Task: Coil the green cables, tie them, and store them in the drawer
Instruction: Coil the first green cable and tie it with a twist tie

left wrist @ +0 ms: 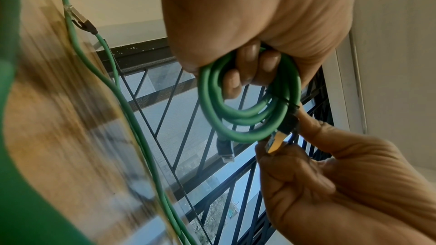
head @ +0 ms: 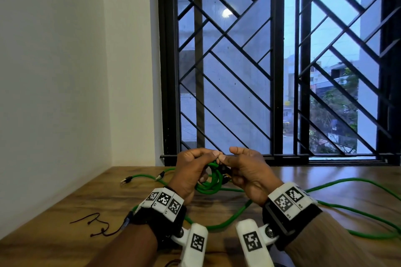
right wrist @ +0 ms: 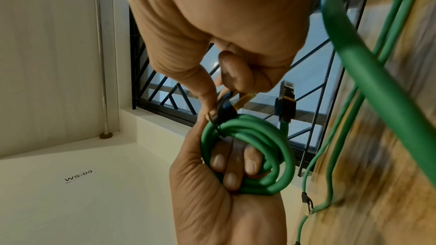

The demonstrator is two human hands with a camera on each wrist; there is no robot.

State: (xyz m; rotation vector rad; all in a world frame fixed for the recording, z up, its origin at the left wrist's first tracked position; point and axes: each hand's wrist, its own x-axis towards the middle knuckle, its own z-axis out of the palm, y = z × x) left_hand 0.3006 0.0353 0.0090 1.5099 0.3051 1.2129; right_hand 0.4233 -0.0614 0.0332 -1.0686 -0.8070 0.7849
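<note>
I hold a small coil of green cable (head: 211, 186) up over the wooden table (head: 65, 206). My left hand (head: 204, 168) grips the coil, its fingers (left wrist: 250, 66) curled through the loops (left wrist: 247, 118). My right hand (head: 227, 163) meets it from the right. Thumb and forefinger (right wrist: 212, 98) pinch a thin black tie (right wrist: 217, 128) that crosses the coil (right wrist: 259, 133) beside one black-booted plug (left wrist: 274, 142). The other plug (right wrist: 286, 100) hangs free. No drawer is in view.
Long loose green cables (head: 347, 182) trail over the table on the right and under my wrists, with two plugs (head: 127, 180) lying at the back left. Another thin black tie (head: 97, 223) lies front left. A barred window (head: 260, 71) and white wall stand behind.
</note>
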